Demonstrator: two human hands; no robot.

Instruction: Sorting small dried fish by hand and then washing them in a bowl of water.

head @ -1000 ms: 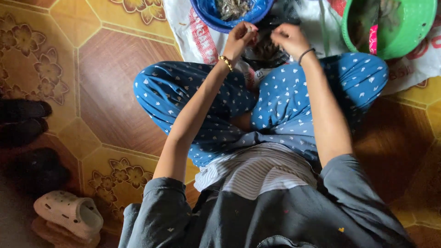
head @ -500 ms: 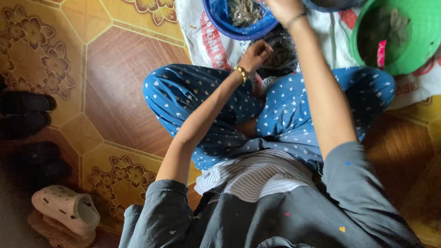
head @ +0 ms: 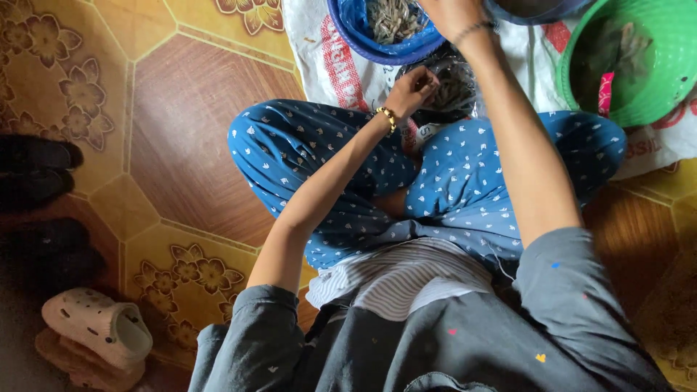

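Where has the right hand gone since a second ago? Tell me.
Yes. The right hand moved up and away from the dark bag by the left hand, toward the blue bowl.

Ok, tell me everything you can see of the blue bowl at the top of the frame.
The blue bowl looks like plastic, round, with a thick rim; its top is cut off by the frame edge. It sits upright on a white printed sack spread on the tiled floor, and holds a heap of small greyish-brown pieces, too blurred to identify. The left hand is just below it, not touching; a dark bag lies beside that hand.
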